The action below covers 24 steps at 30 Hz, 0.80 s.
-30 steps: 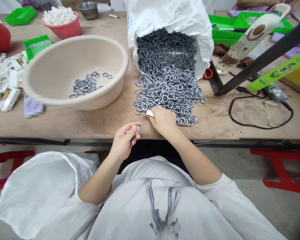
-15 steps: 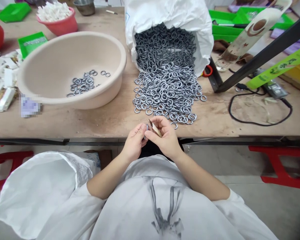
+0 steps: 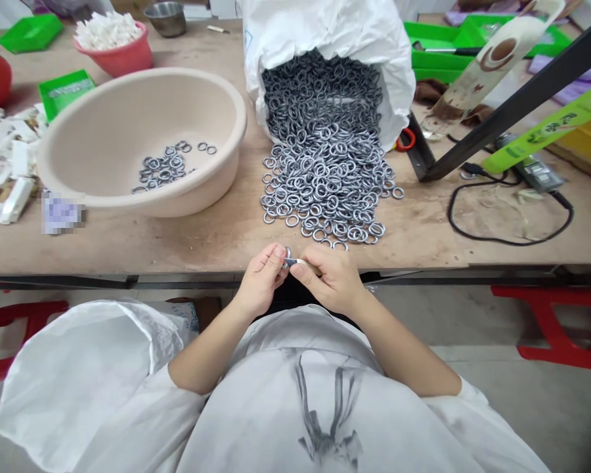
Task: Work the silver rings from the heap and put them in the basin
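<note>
Both hands meet at the table edge.
I see the left hand (image 3: 262, 279) pinching a ring (image 3: 287, 253), the right hand (image 3: 331, 279) pinching a strip (image 3: 300, 263) against it, just before the ring pile (image 3: 325, 184).

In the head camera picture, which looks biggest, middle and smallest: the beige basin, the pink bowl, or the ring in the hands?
1. Beige basin, the largest.
2. Pink bowl, though it sits farther from the camera.
3. Ring pinched between left hand and right hand, tiny.
</note>
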Motion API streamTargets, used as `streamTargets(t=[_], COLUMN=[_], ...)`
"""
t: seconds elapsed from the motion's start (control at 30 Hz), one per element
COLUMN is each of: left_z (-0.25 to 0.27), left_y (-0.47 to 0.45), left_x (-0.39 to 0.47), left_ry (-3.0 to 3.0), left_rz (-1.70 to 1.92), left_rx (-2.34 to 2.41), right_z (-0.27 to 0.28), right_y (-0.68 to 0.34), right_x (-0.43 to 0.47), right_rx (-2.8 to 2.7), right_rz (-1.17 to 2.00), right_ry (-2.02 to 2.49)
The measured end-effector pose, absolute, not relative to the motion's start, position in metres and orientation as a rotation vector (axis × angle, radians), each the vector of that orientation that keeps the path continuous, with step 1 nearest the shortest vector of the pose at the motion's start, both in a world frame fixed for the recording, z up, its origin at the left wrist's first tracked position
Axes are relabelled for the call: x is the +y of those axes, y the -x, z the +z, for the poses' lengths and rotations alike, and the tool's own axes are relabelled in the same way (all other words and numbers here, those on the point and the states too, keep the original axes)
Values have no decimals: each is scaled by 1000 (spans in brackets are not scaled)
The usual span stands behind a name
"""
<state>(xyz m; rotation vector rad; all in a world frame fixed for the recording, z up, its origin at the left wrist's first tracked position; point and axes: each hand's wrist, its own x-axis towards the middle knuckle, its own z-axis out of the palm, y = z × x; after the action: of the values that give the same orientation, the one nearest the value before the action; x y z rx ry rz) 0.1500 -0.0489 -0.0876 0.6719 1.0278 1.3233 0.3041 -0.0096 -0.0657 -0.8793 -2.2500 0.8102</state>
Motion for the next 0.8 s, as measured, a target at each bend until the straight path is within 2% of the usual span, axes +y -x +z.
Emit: streamTargets(t=[0.17, 0.27, 0.4, 0.5, 0.6, 0.73, 0.8], left_z=[-84, -81, -77, -75, -76, -86, -92], left_y=[-150, -147, -137, -129, -127, -133, -137], left_x=[-60, -64, -60, -56, -52, -47, -46], left_ry=[-895, -859, -674, -591, -494, -592, -713], left_rz=[1214, 1191, 1329, 1384, 1384, 1408, 1428], left_rx=[955, 921, 931, 907, 988, 1182, 1195], right_z=[-76, -82, -79, -74, -71, -70, -71], right_y=[-303, -293, -268, -257, -260, -277, -284], right_x=[13, 32, 49, 56, 54, 35, 25], right_rx=[-2226, -2267, -2472, -2530, -2415, -1951, -1729], right_rz=[825, 631, 298, 264, 531, 1330, 1569], right_ry=[1107, 1340, 1478, 1513, 1382, 1002, 895])
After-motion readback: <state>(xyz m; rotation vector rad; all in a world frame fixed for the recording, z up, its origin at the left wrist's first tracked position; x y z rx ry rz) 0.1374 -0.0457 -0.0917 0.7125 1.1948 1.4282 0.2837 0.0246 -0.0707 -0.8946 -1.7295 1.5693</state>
